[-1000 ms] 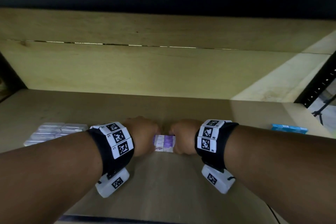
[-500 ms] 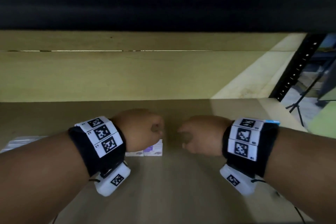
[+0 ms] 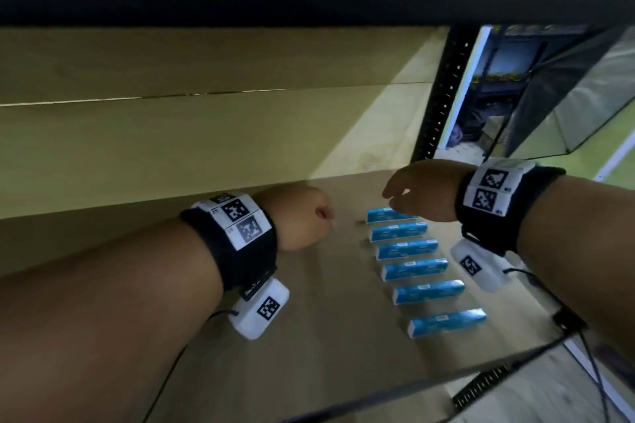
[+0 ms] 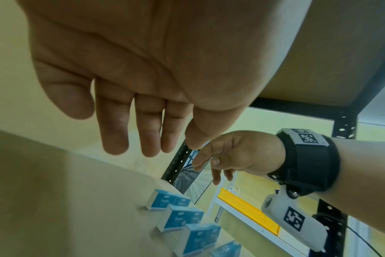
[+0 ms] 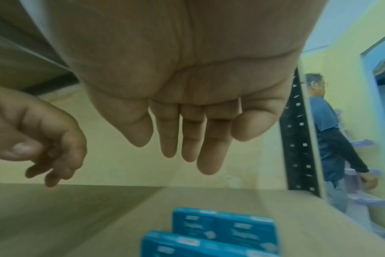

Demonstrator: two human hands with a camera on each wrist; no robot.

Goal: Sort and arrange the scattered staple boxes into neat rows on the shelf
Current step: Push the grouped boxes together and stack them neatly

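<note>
Several blue staple boxes (image 3: pixel 409 247) stand on edge in a column running front to back on the right part of the beige shelf (image 3: pixel 326 336). My right hand (image 3: pixel 395 197) hovers just over the rearmost blue box (image 3: pixel 385 215), fingers straight and empty; the right wrist view shows its fingers (image 5: pixel 209 156) above two blue boxes (image 5: pixel 222 227). My left hand (image 3: pixel 323 216) hangs left of the column, a little above the shelf. In the left wrist view its fingers (image 4: pixel 114 135) are loosely relaxed and hold nothing, with the blue boxes (image 4: pixel 176 217) below.
A black perforated upright (image 3: pixel 443 96) stands at the shelf's right rear corner, and a plywood back wall (image 3: pixel 171 141) closes the rear. Cables (image 3: pixel 584 354) trail past the front right edge. A person in a blue shirt (image 5: pixel 327 130) stands beyond the rack.
Both hands have left the purple-and-white boxes and moved right along the shelf to the blue column. The view swung right with them, and the right hand's fingers have spread.
</note>
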